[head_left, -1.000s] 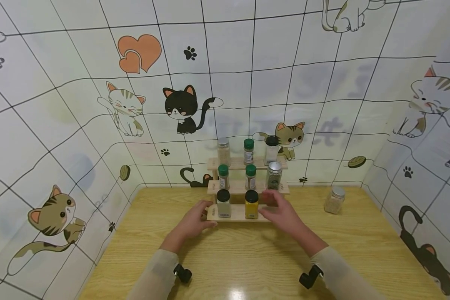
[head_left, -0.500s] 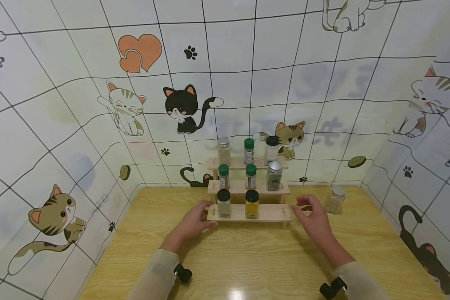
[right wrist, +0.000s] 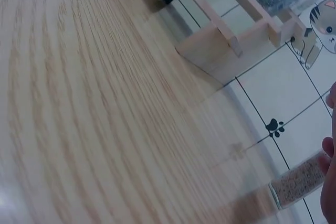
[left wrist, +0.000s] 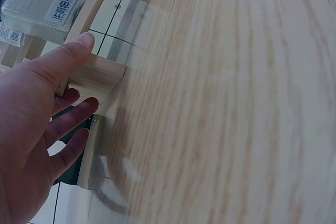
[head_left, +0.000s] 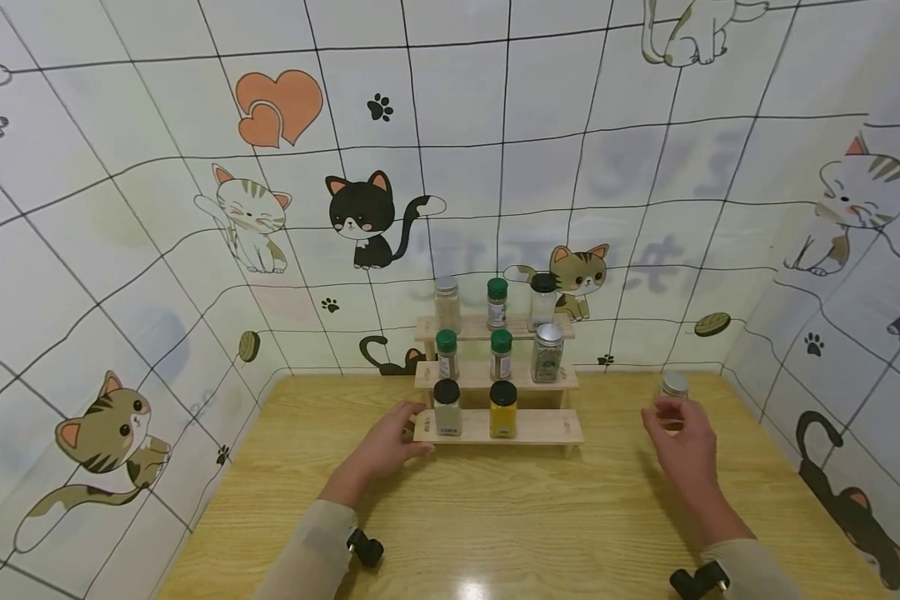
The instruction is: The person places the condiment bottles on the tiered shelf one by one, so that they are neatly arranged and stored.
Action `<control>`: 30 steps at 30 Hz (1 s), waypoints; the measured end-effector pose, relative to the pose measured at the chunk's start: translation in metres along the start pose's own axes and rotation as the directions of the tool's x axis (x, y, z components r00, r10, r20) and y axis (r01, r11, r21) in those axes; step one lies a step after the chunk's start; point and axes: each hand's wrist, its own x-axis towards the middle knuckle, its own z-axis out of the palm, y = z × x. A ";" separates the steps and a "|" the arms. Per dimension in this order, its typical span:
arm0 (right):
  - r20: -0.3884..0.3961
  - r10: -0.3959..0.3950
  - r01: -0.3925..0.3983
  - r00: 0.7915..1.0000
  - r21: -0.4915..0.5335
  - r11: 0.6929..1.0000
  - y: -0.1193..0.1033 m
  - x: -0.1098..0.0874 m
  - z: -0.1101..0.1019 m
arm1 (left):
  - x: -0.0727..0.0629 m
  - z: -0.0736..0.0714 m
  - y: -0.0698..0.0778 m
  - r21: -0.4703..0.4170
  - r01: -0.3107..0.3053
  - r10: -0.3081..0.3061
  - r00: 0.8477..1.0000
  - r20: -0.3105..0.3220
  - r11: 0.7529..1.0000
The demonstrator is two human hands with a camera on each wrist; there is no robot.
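Observation:
My left hand (head_left: 390, 437) holds the left end of a three-tier wooden spice rack (head_left: 543, 427); in the left wrist view its thumb lies along the lowest shelf's edge, the fingers beyond. Over on the right, my right hand (head_left: 684, 446) is at a glass jar with a silver lid (head_left: 675, 383), its fingers loosely bent and overlapping the jar's body. The right wrist view shows that jar (right wrist: 299, 184) standing with pale brown grains inside, partly hidden by fingertips. On the lowest shelf stand a black-lidded jar of pale contents (head_left: 447, 408) and a yellow spice jar (head_left: 503, 410).
The middle shelf bears two green-capped bottles (head_left: 501, 354) and a silver-lidded jar of herbs (head_left: 547, 354). Along the top are a silver-lidded jar (head_left: 447, 307), a green-capped bottle (head_left: 497, 304) and a black-lidded jar (head_left: 543, 302). Cat-print walls (head_left: 465, 100) enclose the wooden table (head_left: 495, 508).
My right hand has moved away from the rack's lowest shelf, rightward across the table to the silver-lidded jar. The left hand stays at the rack's left end.

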 end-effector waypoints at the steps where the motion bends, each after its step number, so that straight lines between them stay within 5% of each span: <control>1: -0.014 0.005 -0.005 1.000 0.002 1.000 0.002 0.001 -0.001 | 0.000 0.000 0.000 0.002 0.003 -0.003 1.000 -0.001 1.000; 9: -0.117 0.137 -0.139 0.984 -0.008 0.990 0.021 0.016 -0.008 | -0.001 0.000 0.000 0.007 0.004 -0.004 1.000 -0.004 1.000; 30: 0.048 0.262 -0.262 0.964 -0.002 0.965 0.044 0.040 0.007 | -0.001 0.000 0.000 -0.004 -0.011 0.011 1.000 0.000 1.000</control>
